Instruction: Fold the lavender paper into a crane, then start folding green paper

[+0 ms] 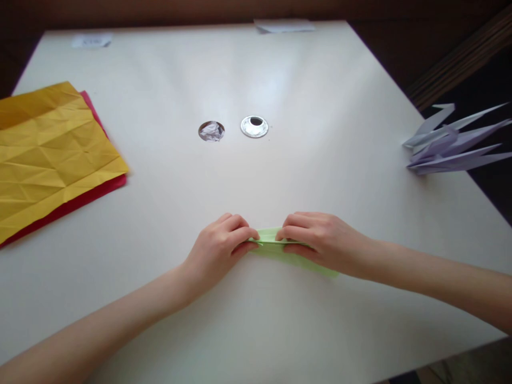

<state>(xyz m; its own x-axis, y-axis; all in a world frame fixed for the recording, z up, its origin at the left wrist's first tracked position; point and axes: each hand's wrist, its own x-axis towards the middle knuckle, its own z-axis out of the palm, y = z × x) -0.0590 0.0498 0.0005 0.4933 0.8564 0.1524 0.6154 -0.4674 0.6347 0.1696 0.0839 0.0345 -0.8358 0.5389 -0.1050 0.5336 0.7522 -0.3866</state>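
A light green folded sheet of paper (269, 234) lies near the front middle of the white table, partly covered by both hands. My left hand (220, 242) pinches its left end between thumb and fingers. From the other side, my right hand (320, 237) grips the paper, its fingers closed along a folded ridge that runs between the two hands. A flat green corner sticks out below the right hand. The parts of the paper under my fingers are hidden.
Creased yellow paper (60, 154) lies over a red sheet (116, 182) at the left. Folded paper cranes, one purple (436, 152) and one pale (434, 125), stand at the right edge. Two round holes (212, 131) pierce the white tabletop (180, 186); small paper slips (92, 40) lie along the far edge.
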